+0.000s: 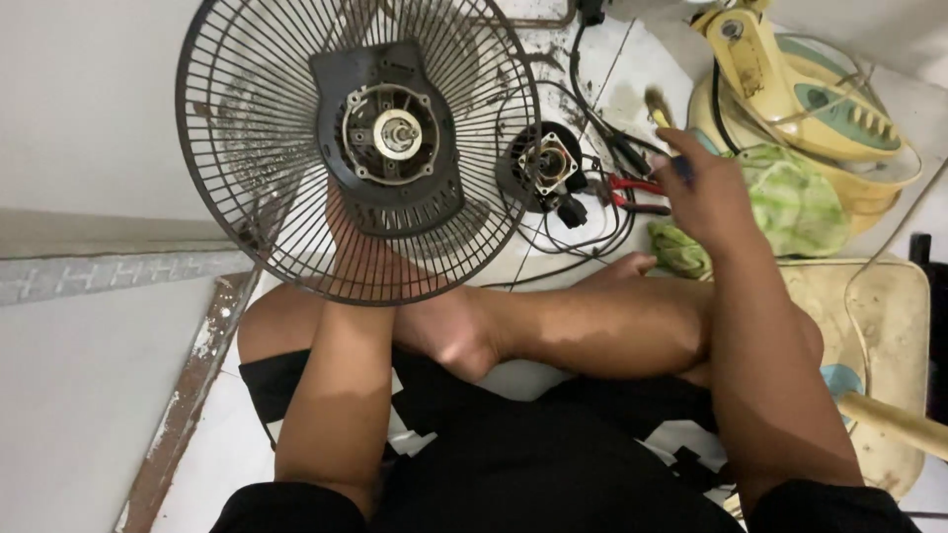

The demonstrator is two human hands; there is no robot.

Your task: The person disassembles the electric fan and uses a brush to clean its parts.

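White tiled floor, grimy with dust, carries everything around my crossed legs. I see my left hand (348, 259) behind the dark round wire fan grille (296, 118), propping it upright so its motor plate faces me; how far its fingers close, I cannot tell. My right hand (703, 190) pinches a yellow-handled screwdriver (660, 107) above the black fan motor (546, 166) and red-handled pliers (634, 193). No labels show.

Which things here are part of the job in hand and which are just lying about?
In hand: fan guard held by left hand; right hand over red pliers; small motor.
Lying about: yellow iron, green cloth, wooden handle.
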